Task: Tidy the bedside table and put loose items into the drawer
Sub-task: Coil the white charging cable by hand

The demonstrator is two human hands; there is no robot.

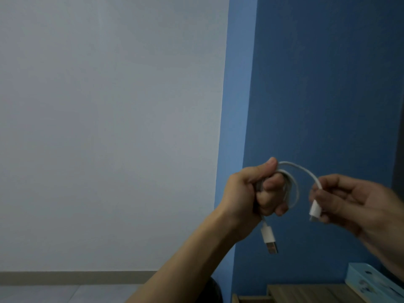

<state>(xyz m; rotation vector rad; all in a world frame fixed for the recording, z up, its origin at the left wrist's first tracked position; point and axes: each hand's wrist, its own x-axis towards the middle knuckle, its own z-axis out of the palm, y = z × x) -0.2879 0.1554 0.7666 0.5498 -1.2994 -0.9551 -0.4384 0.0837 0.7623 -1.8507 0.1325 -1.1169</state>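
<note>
While left hand (258,189), right hand (349,200) grip cable (301,168), table (306,291) edge well below.

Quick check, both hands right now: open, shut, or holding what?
Left hand: fingers curled round a coiled white USB charging cable.
Right hand: pinches the same cable's free end, near its connector.

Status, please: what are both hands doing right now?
Left hand grips coiled white cable. Right hand pinches its free plug end. Nothing in the way.
</note>
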